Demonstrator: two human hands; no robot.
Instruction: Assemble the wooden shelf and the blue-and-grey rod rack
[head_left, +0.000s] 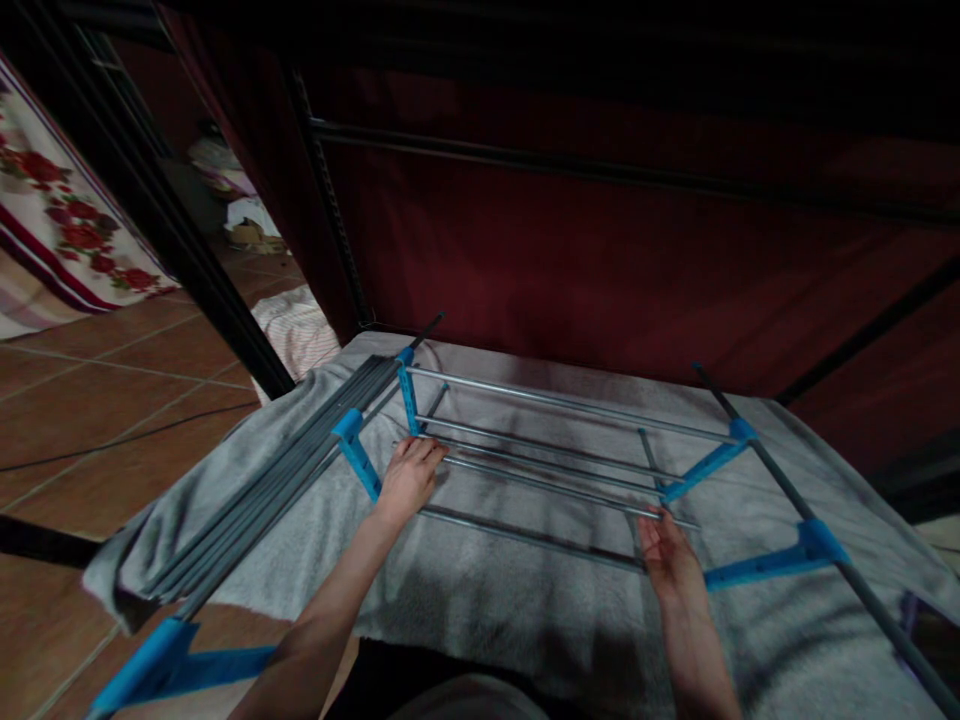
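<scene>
A rack frame of grey metal tubes and blue plastic brackets [821,541] lies on a grey cloth [480,610]. Between its two sides, both of my hands hold one loose-looking grey tube [540,482]. My left hand [411,475] is closed over the tube's left part, near the blue bracket [358,455]. My right hand [666,550] pinches its right part from below, beside another blue bracket [705,472]. Further cross tubes [570,404] run behind this tube, and one [525,532] runs nearer to me. Whether the held tube's ends touch the brackets is unclear.
A bundle of grey tubes [277,480] lies along the cloth's left side. A blue bracket [161,665] stands at the lower left. Dark posts and a dark red panel [570,270] bound the far side. Tiled floor [165,370] and a flowered cloth [75,220] are at the left.
</scene>
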